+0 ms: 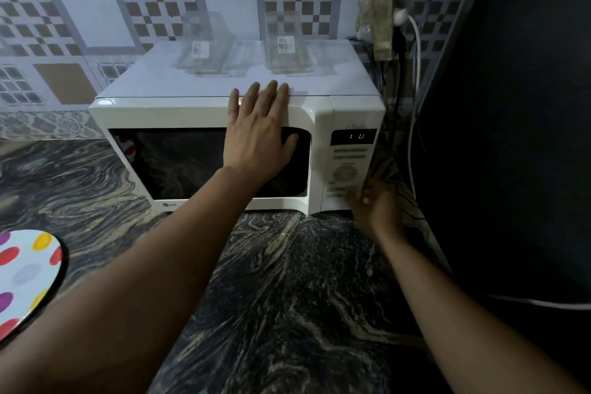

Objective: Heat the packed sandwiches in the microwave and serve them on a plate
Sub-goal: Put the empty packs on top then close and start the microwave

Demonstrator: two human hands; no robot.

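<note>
A white microwave [204, 112] stands on the dark marbled counter with its door closed and its display lit. My left hand [260, 128] lies flat against the upper right of the door, fingers straight and reaching over the top edge. My right hand [374, 201] is at the lower part of the control panel [347, 169], blurred, fingers loosely curled near the buttons. Two clear plastic sandwich boxes [204, 45] [286, 45] sit on top of the microwave and look empty. A polka-dot plate [25, 275] lies at the left edge.
The patterned tile wall is behind the microwave. Cables and a socket strip [383, 6] hang at the right rear, next to a dark panel [511, 105]. A white cable [543, 303] runs along the right side. Dark marbled counter [287, 297] spreads in front.
</note>
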